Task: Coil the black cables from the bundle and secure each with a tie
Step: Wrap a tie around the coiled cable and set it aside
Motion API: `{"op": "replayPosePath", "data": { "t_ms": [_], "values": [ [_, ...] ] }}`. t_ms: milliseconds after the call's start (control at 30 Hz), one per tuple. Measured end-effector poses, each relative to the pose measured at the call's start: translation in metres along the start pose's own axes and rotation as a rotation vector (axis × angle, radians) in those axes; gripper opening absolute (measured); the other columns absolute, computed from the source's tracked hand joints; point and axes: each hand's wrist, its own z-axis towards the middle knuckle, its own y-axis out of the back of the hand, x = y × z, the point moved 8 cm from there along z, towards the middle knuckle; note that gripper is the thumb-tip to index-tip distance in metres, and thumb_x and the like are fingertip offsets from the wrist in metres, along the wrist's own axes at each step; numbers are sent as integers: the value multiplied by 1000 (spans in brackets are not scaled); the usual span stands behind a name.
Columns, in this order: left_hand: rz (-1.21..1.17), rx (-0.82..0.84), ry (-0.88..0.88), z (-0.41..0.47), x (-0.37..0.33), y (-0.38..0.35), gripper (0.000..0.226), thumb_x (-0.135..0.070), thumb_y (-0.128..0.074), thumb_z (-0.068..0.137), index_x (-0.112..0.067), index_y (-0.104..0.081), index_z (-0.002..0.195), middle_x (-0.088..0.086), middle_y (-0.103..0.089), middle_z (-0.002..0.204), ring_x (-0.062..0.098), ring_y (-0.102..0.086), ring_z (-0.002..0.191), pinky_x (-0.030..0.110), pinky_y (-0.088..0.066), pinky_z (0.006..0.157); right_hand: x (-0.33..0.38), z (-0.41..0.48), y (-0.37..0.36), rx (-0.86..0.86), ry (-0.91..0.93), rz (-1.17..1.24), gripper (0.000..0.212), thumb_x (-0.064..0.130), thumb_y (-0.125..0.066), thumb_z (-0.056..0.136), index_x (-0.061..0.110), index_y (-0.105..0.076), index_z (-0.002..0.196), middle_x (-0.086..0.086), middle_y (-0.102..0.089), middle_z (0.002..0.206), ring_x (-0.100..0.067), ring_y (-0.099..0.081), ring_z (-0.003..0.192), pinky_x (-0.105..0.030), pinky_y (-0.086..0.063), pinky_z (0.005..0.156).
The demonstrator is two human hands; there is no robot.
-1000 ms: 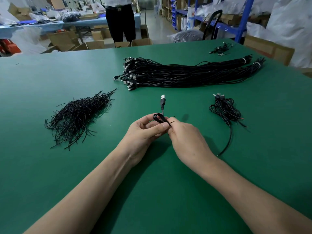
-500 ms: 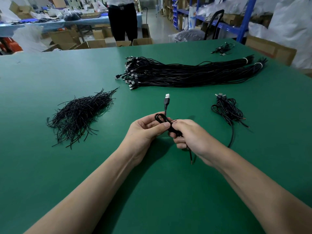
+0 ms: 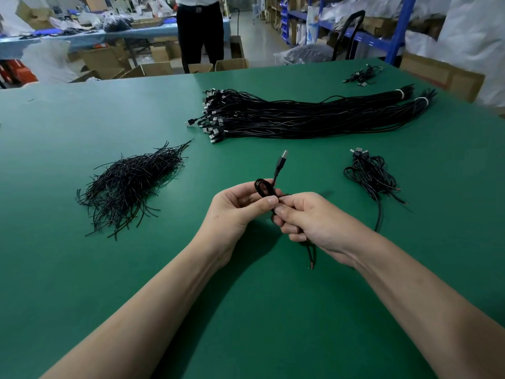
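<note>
Head view looks down along two bare forearms to the hands, which meet just above a green table mat (image 3: 246, 310). The left hand (image 3: 240, 212) pinches a small loop of thin black cable (image 3: 262, 187) between thumb and forefinger. The right hand (image 3: 317, 222), touching the left, has its fingers curled round the rest of that coil. The cable's silver-tipped USB plug (image 3: 282, 160) stands up beyond the loop, and its bare tail (image 3: 311, 255), red at the tip, hangs from under the right hand down to the mat. A thin black strand (image 3: 285, 195) juts out between the hands; it may be a tie, though it is too fine to tell.

Farther out on the left lies a loose heap of short black wire ties (image 3: 131, 181). On the right is a small pile of coiled black cables (image 3: 371, 173), one tail trailing back toward the right forearm.

Beyond both stretches a long bundle of straight black cables (image 3: 300, 119), plugs massed at its left end, bound near its right end by two white bands (image 3: 400, 93). A small tangle of black cables (image 3: 363, 75) lies near the far right corner.

Past the table edge stand open brown cardboard boxes (image 3: 231, 64), their insides hidden from this angle. A person in dark trousers (image 3: 199, 31) stands behind them. Blue metal shelving (image 3: 404, 26) at the right holds cartons and white bags.
</note>
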Motion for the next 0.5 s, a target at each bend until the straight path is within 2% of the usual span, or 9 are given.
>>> {"op": "replayPosePath", "data": {
  "t_ms": [67, 167, 267, 400, 500],
  "values": [
    [-2, -17, -6, 1, -1, 1, 34, -14, -77, 73, -11, -74, 106, 11, -78, 102, 17, -73, 95, 25, -55, 90, 2, 1, -2, 15, 3, 52, 19, 9, -44, 107, 6, -58, 95, 1, -52, 75, -3, -38, 53, -15, -31, 46],
    [-49, -38, -6, 3, -1, 4, 31, -14, -78, 72, -12, -75, 103, 12, -77, 102, 21, -72, 97, 31, -54, 96, 2, -1, -6, 115, -48, 337, 17, 12, -44, 107, 5, -59, 104, -2, -55, 78, -8, -43, 60, -20, -37, 51],
    [-77, -33, -17, 3, -2, 4, 28, -13, -78, 72, -14, -76, 101, 11, -77, 101, 20, -72, 94, 30, -55, 91, -1, -2, -10, 169, -95, 469, 20, 18, -45, 106, 4, -60, 111, -6, -55, 81, -12, -43, 61, -22, -40, 52],
    [-56, -30, -35, 3, -4, 5, 30, -12, -77, 74, -12, -75, 104, 10, -78, 100, 16, -73, 86, 24, -56, 79, -8, -3, -14, 216, -159, 500, 25, 25, -47, 105, 9, -64, 112, 0, -49, 74, -9, -36, 58, -21, -35, 50],
    [-3, -29, -41, 2, -4, 3, 35, -12, -77, 74, -9, -73, 109, 7, -78, 98, 12, -71, 82, 21, -55, 76, -12, 1, -8, 120, -114, 310, 28, 29, -44, 108, 10, -63, 108, 8, -40, 66, -5, -29, 53, -18, -28, 46]
  ]
}}
